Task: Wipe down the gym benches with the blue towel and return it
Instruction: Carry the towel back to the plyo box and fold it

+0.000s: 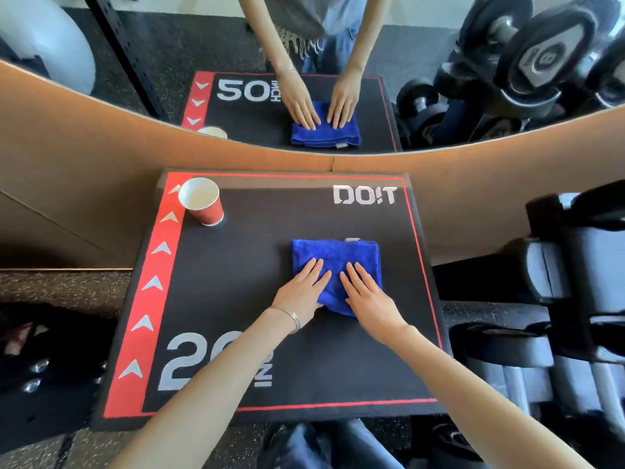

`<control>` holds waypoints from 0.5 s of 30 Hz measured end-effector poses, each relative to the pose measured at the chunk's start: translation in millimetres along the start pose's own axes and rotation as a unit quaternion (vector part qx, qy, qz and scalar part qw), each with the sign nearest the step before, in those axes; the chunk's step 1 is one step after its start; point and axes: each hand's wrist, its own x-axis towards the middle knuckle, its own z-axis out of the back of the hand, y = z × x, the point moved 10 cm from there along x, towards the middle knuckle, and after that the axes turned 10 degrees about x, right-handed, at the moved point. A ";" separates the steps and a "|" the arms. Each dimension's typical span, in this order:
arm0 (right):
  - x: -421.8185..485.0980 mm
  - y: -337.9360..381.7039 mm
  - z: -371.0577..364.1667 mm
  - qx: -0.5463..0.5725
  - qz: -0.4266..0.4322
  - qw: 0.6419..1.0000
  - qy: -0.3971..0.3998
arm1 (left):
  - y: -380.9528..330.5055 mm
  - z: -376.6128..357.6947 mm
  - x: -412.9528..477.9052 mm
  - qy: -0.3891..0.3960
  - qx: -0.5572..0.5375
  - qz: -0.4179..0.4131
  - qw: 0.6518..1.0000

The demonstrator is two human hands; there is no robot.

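Blue towel [334, 265] lies folded on the black surface [236, 282] right of centre, its far edge toward the mirror [101, 45]; my left hand [301, 292] and right hand [370, 299] press flat on its near half, fingers spread, neither grip closed around anything; a red paper cup [202, 201] stands upright at the far left corner, well apart from the towel; dumbbells [541, 333] sit to my right.

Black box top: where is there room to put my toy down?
Bare room lies between the red paper cup and the folded blue towel, and near the DO!T lettering. Crowded: the left hand and right hand pressing the towel.
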 end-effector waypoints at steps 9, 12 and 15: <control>54.3 -91.0 -7.9 0.092 -0.110 0.988 0.052 | -1.1 36.6 86.5 0.032 0.011 -0.019 0.999; 74.3 -117.1 -4.1 0.102 -0.108 0.986 0.075 | -0.2 46.2 113.4 0.037 0.033 -0.017 0.999; 93.9 -141.7 -0.7 0.115 -0.101 0.983 0.100 | -7.8 59.6 134.0 0.007 0.102 -0.044 0.994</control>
